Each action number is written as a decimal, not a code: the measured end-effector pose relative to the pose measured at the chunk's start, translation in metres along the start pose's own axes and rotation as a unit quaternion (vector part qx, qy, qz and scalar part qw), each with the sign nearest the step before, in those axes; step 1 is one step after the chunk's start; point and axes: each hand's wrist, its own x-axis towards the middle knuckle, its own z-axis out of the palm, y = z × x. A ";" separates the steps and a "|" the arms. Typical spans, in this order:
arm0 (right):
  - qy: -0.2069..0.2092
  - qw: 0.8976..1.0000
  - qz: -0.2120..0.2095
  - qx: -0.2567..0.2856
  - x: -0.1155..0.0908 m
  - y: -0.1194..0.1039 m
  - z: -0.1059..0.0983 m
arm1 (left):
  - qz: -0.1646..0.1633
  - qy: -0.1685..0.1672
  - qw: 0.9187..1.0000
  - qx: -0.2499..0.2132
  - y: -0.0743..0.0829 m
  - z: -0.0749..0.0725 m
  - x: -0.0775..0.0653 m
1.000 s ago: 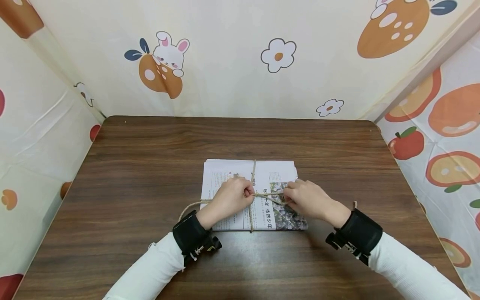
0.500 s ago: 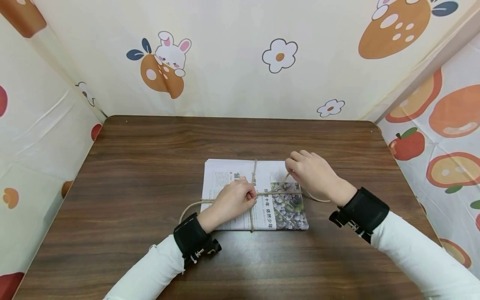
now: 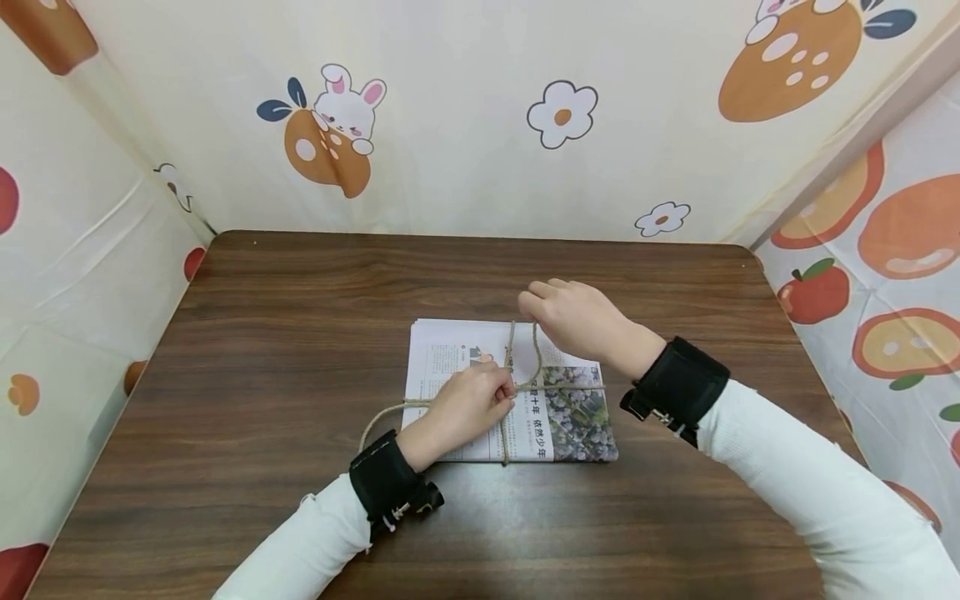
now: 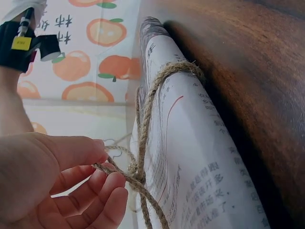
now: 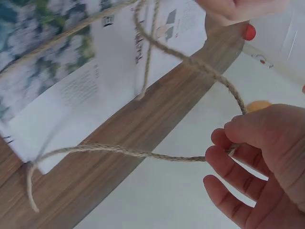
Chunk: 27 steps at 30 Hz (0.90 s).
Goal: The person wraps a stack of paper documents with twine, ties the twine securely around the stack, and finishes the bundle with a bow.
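Observation:
A folded newspaper stack (image 3: 442, 337) lies on the brown table with jute twine (image 3: 572, 387) crossing over it both ways. My left hand (image 3: 467, 407) is above the crossing. In the left wrist view, its thumb and fingers pinch a short end of the twine (image 4: 114, 168) just beside the crossing. Raised over the stack's far edge, my right hand (image 3: 581, 321) grips another length. The right wrist view shows this hand (image 5: 259, 157) pinching the twine (image 5: 209, 71); one stretch runs back to the crossing and a tail hangs loose beyond the stack's edge.
Wood-grain table (image 3: 315, 308) extends around the stack. A curved length of twine (image 3: 375, 421) bows out at the stack's left. Printed cloth (image 3: 450, 167) stands behind the table and at both sides. Each wrist wears a black band (image 3: 678, 383) with a small camera.
My right hand has gone from beside the left hand up and away, then leftward over the stack's far edge, carrying the twine. The left hand stays nearly in place at the crossing.

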 end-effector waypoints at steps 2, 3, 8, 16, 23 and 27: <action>-0.004 1.000 -0.013 0.008 0.007 -0.004 0.000 | 0.002 0.003 1.000 -0.004 0.000 0.001 -0.001; -0.005 1.000 -0.021 0.010 0.011 -0.006 0.001 | 0.005 0.006 1.000 -0.005 0.000 0.002 -0.001; -0.022 0.998 -0.051 0.026 0.025 -0.014 0.001 | 0.016 0.015 1.000 -0.005 0.000 0.003 -0.002; -0.032 0.995 -0.076 0.059 0.042 -0.026 0.001 | 0.009 0.002 1.000 0.006 0.001 0.004 -0.002; -0.033 0.991 -0.087 0.091 0.057 -0.041 0.006 | 0.019 0.011 1.000 0.007 -0.001 0.004 -0.003; -0.036 0.989 -0.086 0.113 0.062 -0.050 0.013 | 0.030 0.024 0.999 0.003 -0.002 0.005 -0.004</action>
